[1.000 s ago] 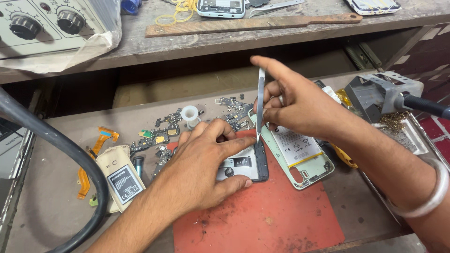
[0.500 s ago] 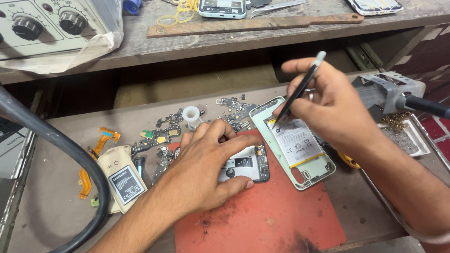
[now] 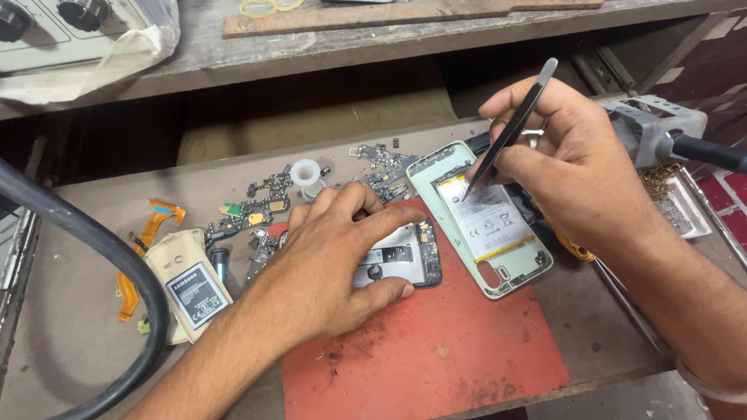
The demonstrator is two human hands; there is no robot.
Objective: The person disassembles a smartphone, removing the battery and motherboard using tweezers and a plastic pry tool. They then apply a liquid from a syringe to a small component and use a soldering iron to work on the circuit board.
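Observation:
My left hand (image 3: 334,260) lies flat on a small dark phone board assembly (image 3: 401,260) that rests on the red mat (image 3: 436,350), pinning it down. My right hand (image 3: 576,163) grips black tweezers (image 3: 510,128), held slanted with the tip down. The tip hovers over the white battery (image 3: 482,222) inside an opened pale green phone frame (image 3: 424,183), which lies partly on the mat to the right of my left hand.
Several small circuit boards (image 3: 257,206), a white ring (image 3: 305,173) and orange flex cables (image 3: 144,233) are scattered at the left. A beige cover holding a battery (image 3: 191,288) lies nearby. A thick black hose (image 3: 85,241) curves at the left; a grey tool holder (image 3: 654,128) sits at the right.
My right hand has tilted the tweezers from upright to slanted and lowered the tip toward the battery in the green frame. My left hand stays on the board.

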